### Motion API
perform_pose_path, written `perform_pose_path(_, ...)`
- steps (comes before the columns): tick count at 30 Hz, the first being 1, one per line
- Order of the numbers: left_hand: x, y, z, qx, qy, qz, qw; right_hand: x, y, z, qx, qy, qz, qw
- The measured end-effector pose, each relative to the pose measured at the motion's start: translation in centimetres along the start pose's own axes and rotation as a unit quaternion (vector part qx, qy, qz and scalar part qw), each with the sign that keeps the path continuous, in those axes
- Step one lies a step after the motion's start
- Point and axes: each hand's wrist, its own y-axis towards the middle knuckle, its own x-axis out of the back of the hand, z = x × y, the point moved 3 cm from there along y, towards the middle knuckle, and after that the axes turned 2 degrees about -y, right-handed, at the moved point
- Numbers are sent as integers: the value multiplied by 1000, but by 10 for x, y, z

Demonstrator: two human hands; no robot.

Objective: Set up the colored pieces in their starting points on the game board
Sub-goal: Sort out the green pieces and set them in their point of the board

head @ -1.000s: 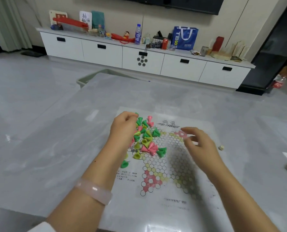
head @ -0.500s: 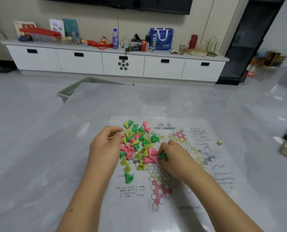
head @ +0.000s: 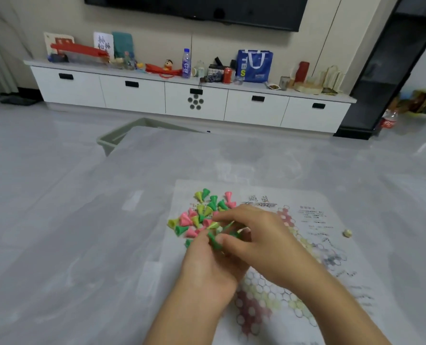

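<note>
Looking down at the centre of the frame, I see both hands meeting over the game board (head: 331, 245), a printed sheet with a hexagon star grid that lies flat on the grey table (head: 82, 245). The left hand (head: 207, 267) comes up from the lower middle with its fingers curled, and it appears to cup a few green pieces (head: 214, 241) against its fingertips, though motion blur keeps me from counting them. The right hand (head: 259, 235) reaches in from the lower right and lies across the top of the left, fingers bent, its thumb and forefinger pinching at the same green pieces; I cannot tell which hand carries their weight. Just above and to the left of the hands, the pile of cone-shaped pieces (head: 202, 215) sits heaped on the board's upper left part, pink, green and yellow mixed together, most tipped on their sides. The red-tinted star point at the bottom of the board, near the lower middle of the frame, has no pieces on it. A small pale die (head: 347, 233) rests on the board's right edge, well apart from the hands.
</note>
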Motion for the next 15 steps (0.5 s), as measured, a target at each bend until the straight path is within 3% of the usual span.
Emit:
perform_pose_path(5,2,2,-15,-51,6,-64,997,24,23,-30,-57,104,-24,993)
perform_pose_path(8,7,0,-28,-61,47,-78,994,21,32,-66,-104,3,-72,992)
perform_pose_path(11,13,-2,-43,-78,92,-87,989,-6,35,-93,-110,-113,-14,987)
perform_pose_path(15,18,-4,-59,-100,96,-80,987,-24,36,-97,-62,-129,-8,990)
